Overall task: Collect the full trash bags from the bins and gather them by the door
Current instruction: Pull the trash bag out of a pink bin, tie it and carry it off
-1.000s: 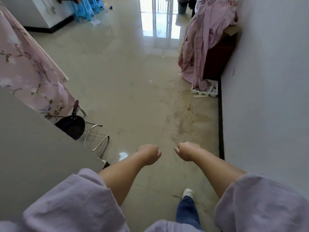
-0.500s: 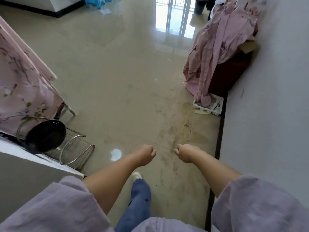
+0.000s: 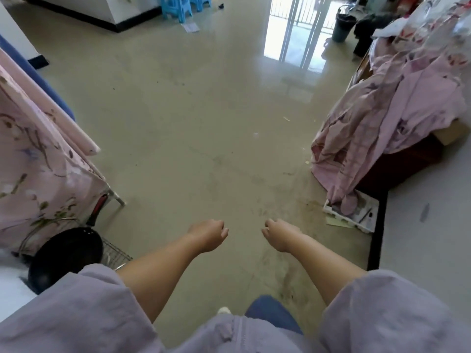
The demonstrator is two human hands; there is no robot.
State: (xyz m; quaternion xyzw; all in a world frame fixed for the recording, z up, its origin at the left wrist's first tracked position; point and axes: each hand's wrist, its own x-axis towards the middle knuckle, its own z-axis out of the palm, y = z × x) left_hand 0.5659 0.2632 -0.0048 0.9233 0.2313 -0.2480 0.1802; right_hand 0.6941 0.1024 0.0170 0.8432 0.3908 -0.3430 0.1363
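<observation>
While both arms reach out over the beige floor [image 3: 193, 118], the left hand [image 3: 207, 234] and right hand [image 3: 279, 234] are curled into loose fists with nothing in them — held apart, not touching. No full trash bag shows up close; the only bin-like thing is a dark bucket [image 3: 344, 26] way off by the bright glass door [image 3: 297, 29], with dark stuff beside it I can't make out. Pink bedding [image 3: 387, 118] is heaped at the right wall, and a black frying pan [image 3: 65, 253] sits on a wire rack [image 3: 114, 254] at left.
</observation>
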